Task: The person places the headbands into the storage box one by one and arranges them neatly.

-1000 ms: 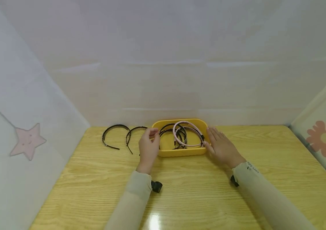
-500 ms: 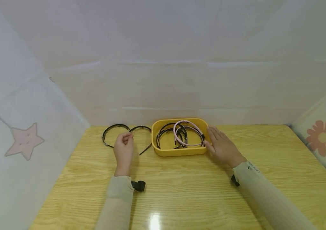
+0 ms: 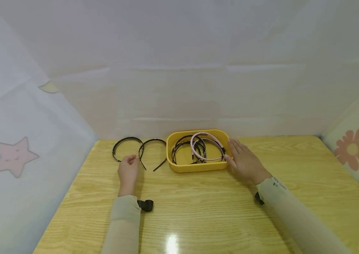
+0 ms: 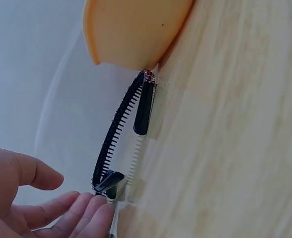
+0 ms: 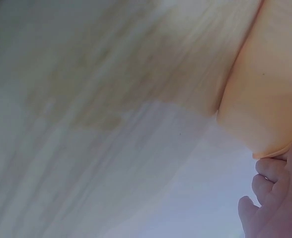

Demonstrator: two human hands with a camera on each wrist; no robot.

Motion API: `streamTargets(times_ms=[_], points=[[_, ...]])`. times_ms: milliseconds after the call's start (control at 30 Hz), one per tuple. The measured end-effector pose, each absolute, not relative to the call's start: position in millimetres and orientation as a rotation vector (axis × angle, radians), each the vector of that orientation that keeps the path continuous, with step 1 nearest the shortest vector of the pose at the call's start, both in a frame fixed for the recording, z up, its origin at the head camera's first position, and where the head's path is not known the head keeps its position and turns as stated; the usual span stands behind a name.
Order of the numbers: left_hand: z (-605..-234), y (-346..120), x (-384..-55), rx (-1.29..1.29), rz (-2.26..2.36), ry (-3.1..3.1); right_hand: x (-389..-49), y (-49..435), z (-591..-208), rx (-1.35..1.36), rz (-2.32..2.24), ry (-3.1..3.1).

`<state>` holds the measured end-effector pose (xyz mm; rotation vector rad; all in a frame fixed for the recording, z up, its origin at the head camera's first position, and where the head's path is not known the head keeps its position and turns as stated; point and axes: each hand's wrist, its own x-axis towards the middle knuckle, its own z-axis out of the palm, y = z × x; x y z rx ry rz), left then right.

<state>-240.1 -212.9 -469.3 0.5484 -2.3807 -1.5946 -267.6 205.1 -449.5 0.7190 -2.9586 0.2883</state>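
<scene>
My left hand (image 3: 128, 173) is at the front of the leftmost black toothed headband (image 3: 114, 151), covering part of it. In the left wrist view, the thumb is apart from the loosely bent fingers (image 4: 86, 213), which overlap the near end of a headband (image 4: 109, 141). A second black headband (image 3: 154, 140) lies just right of that hand, its ends toward me. My right hand (image 3: 246, 164) rests with straight fingers along the right side of a yellow bin (image 3: 199, 168). Inside the bin lie a pink headband (image 3: 193, 150) and several dark ones (image 3: 174, 150).
The wood-grain table (image 3: 198, 208) ends at a pale curtain (image 3: 179, 88) close behind the bin. Side panels carry a pink star (image 3: 16, 157) at the left and a red flower (image 3: 358, 150) at the right.
My left hand has moved left from the bin's left side to the leftmost headband, then slightly toward me. The second headband is now uncovered. The right hand stays at the bin.
</scene>
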Motion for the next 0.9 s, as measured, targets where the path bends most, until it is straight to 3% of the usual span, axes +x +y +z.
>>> streamTargets(times_ms=[900], points=[[-467.5, -215.1, -241.6, 0.595, -1.848, -2.401, -272.1, 207.3, -452.6, 0.720, 0.281, -2.975]])
